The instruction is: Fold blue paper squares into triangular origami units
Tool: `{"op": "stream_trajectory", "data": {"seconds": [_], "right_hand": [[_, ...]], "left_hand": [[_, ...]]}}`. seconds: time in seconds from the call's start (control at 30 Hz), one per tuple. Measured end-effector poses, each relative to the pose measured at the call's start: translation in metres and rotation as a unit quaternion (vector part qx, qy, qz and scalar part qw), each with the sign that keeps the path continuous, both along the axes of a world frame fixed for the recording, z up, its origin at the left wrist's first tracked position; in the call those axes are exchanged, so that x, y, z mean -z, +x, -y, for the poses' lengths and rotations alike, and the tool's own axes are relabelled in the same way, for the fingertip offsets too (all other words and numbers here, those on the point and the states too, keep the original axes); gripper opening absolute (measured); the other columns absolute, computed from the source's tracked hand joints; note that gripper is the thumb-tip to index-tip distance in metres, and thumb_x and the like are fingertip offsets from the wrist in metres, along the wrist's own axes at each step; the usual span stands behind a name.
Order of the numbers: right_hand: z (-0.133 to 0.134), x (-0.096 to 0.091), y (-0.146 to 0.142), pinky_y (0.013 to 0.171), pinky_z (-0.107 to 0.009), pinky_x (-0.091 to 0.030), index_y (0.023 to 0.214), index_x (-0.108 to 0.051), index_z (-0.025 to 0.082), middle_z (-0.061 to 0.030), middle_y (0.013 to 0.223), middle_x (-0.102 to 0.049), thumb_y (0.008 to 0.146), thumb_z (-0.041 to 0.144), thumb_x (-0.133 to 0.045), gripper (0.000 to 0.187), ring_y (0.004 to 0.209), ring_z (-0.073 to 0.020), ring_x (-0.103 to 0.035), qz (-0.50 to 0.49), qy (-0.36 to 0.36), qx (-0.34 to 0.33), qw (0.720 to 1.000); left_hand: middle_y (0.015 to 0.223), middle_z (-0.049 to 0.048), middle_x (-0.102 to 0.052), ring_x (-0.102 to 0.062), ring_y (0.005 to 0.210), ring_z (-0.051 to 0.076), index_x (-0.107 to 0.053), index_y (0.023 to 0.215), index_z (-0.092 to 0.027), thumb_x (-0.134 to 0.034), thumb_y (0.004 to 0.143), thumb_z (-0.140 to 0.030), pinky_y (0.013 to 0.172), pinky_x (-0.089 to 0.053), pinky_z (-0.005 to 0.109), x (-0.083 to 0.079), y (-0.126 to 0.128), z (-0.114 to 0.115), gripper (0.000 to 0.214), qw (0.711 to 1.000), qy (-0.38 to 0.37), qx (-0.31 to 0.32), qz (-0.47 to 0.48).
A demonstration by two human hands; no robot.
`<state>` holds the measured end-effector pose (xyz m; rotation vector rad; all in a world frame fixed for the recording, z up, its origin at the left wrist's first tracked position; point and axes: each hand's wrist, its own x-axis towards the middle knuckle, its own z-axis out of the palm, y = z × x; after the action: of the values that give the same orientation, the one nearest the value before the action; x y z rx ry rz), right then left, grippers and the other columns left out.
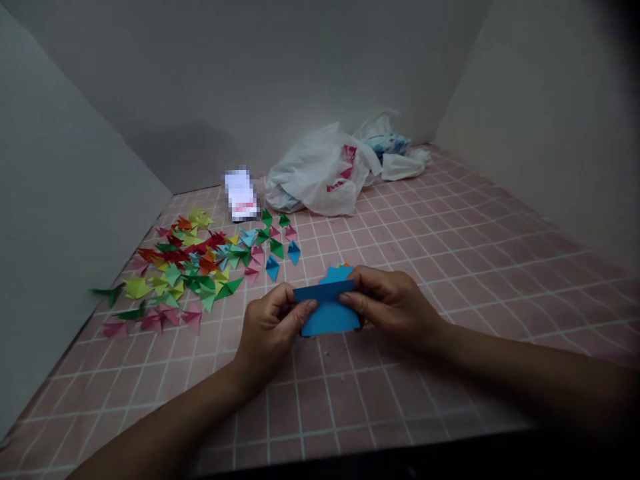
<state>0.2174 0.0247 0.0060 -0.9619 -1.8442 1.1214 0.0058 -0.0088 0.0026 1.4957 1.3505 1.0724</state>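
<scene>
A blue sheet of paper [330, 319] is stretched between my two hands, with its upper edge folded over into a darker strip. My left hand [273, 323] pinches the fold's left end between thumb and fingers. At the right end, my right hand [395, 303] pinches it the same way. Behind the sheet, partly hidden by it, a stack of coloured paper [338, 272] shows blue and orange edges. Several small folded paper pieces [200, 260] in red, green, yellow, pink and blue lie to the left of my hands.
The table has a pink cloth with a white grid [475, 267]. A phone with a lit screen [241, 195] stands at the back left. A crumpled white plastic bag [320, 170] and a smaller blue-and-white bag [387, 143] lie at the back. Pale walls enclose three sides.
</scene>
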Motion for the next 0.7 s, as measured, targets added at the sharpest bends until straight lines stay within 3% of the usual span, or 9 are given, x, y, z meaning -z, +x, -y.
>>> {"op": "stream_trajectory", "data": {"seconds": [0.23, 0.47, 0.7], "right_hand": [[-0.0012, 0.0035, -0.0044, 0.043, -0.022, -0.041, 0.065, -0.046, 0.022, 0.0043, 0.053, -0.055, 0.083, 0.039, -0.071, 0.035, 0.047, -0.0109, -0.055, -0.095, -0.191, 0.000, 0.977], [-0.0054, 0.0042, -0.0023, 0.046, -0.022, -0.044, 0.068, -0.052, 0.020, 0.0029, 0.053, -0.058, 0.090, 0.047, -0.063, 0.036, 0.046, -0.0109, -0.057, -0.097, -0.235, -0.023, 0.967], [-0.0056, 0.0050, -0.0022, 0.048, -0.022, -0.041, 0.071, -0.049, 0.020, 0.0051, 0.057, -0.051, 0.090, 0.045, -0.064, 0.035, 0.049, -0.0094, -0.051, -0.119, -0.235, -0.023, 0.965]], "left_hand": [[0.052, -0.0054, -0.044, -0.040, 0.048, 0.009, -0.048, 0.062, -0.020, -0.070, 0.083, -0.041, 0.045, -0.032, 0.021, -0.0039, 0.0014, -0.0052, 0.036, 0.996, -0.048, 0.012, 0.073], [0.057, -0.0050, -0.041, -0.036, 0.053, 0.010, -0.048, 0.064, -0.020, -0.063, 0.090, -0.043, 0.049, -0.031, 0.022, -0.0041, 0.0002, -0.0051, 0.038, 0.996, -0.043, 0.023, 0.068], [0.060, -0.0050, -0.042, -0.038, 0.054, 0.010, -0.050, 0.067, -0.020, -0.065, 0.090, -0.040, 0.050, -0.032, 0.021, -0.0004, 0.0003, -0.0058, 0.034, 0.993, -0.050, 0.022, 0.100]]}}
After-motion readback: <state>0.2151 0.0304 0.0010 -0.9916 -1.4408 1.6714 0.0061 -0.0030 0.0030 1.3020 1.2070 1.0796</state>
